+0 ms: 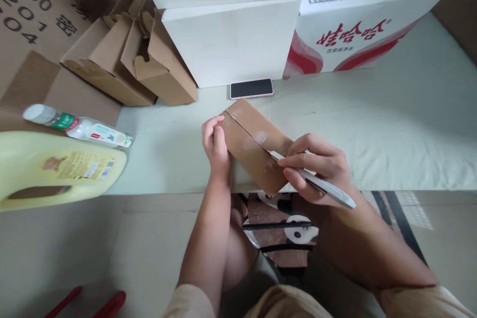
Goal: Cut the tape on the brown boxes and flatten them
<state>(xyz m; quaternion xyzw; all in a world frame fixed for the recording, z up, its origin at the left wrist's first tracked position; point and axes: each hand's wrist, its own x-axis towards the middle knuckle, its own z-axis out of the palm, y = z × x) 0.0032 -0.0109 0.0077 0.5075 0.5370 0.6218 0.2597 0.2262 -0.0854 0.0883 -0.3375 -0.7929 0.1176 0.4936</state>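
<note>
Gripping tight on both sides: your left hand (215, 142) is curled over the far-left corner of the small flat brown cardboard box (253, 144), thumb and fingers pinching its edge, while your right hand (316, 166) is closed round a slim white pen-shaped tool (316, 184), held like a pencil with its tip laid against the box's near-right edge. That box sits tilted at the front edge of the pale green-white table (391, 129), its near corner hanging just over the lip above your lap, and you can see shiny patches of clear tape on its top face. Just beyond it, a black-screened smartphone with a pale rim (251, 88) lies flat, right against the foot of the plain white carton (231, 42). Beside that carton stands a white box printed with red swirls and red characters (357, 32), with more white cartons stacked on top. Off to your far left, a cluster of open folded brown cardboard boxes (126, 62) rests at the table's corner. Nearer you on the left, a clear plastic bottle with a white cap and green label (78, 126) lies on its side, touching the top of a large pale yellow plastic jug (55, 169) with a handle cut-out. Two red handles (89, 303) poke in at the bottom left, on the floor.
</note>
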